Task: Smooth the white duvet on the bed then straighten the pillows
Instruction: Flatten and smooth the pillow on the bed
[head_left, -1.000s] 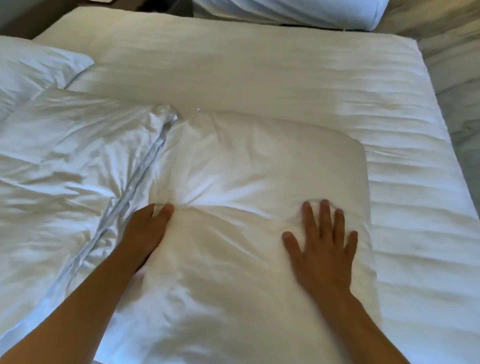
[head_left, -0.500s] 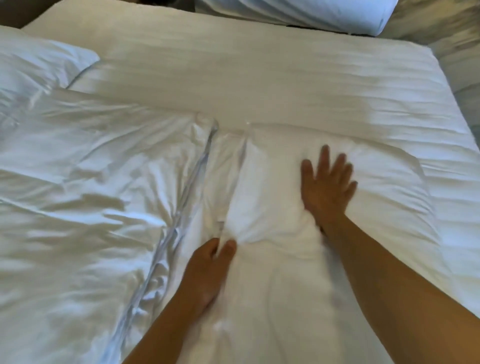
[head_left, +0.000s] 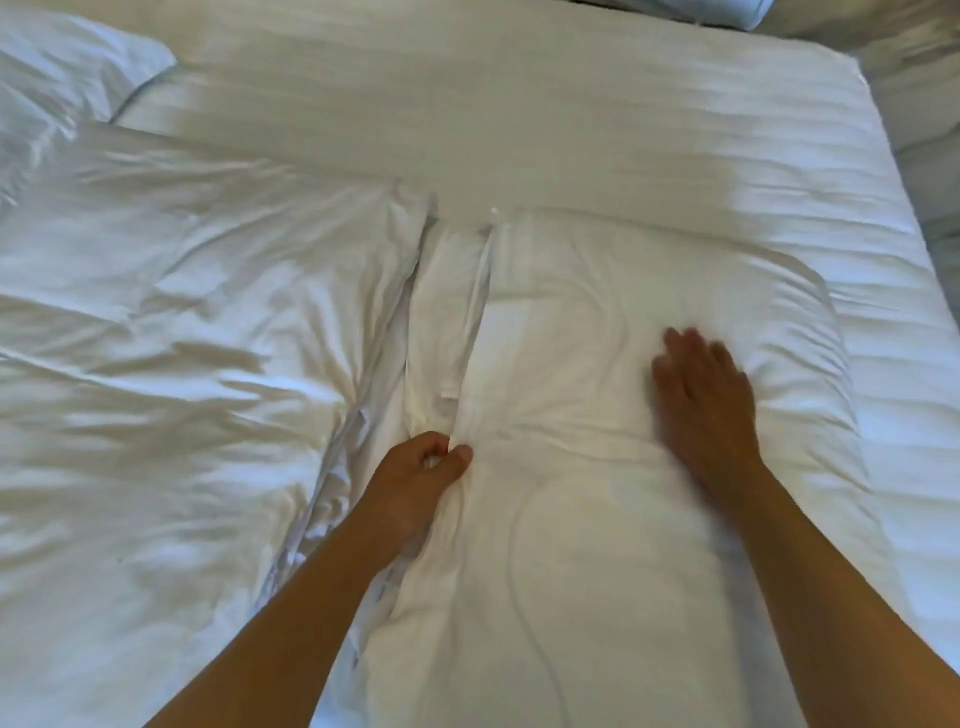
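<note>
Pillow first: a plump white rectangular cotton pillow (head_left: 649, 322) lies under both hands, its long side running away from the person. The right hand (head_left: 704, 400) rests flat on the pillow's top, fingers straight and slightly spread, palm down on the fabric (the hand is blurred, so finger detail is soft). The left hand (head_left: 415, 478) sits at the pillow's left edge, thumb and fingers curled and pinching a gathered fold of the pillowcase where creases fan out toward the right hand. Just ahead of the left hand, a narrow white fabric flap (head_left: 447, 322) of the pillowcase lies folded along that same edge, ending near a small white button-like dot.

To the left of the left hand spreads a rumpled white satin-sheen duvet (head_left: 171, 353), heavily wrinkled, its bunched border touching the pillow's left side beside the left forearm. Beyond both hands, and out to the right of the right hand, stretches the flat white striped-weave mattress cover (head_left: 519, 119), lightly rippled. Far ahead and left of the left hand, a second soft white pillow (head_left: 62, 78) sits at the frame's corner. Far ahead of the right hand, another white pillow's edge (head_left: 727, 13) just shows at the top border.
</note>
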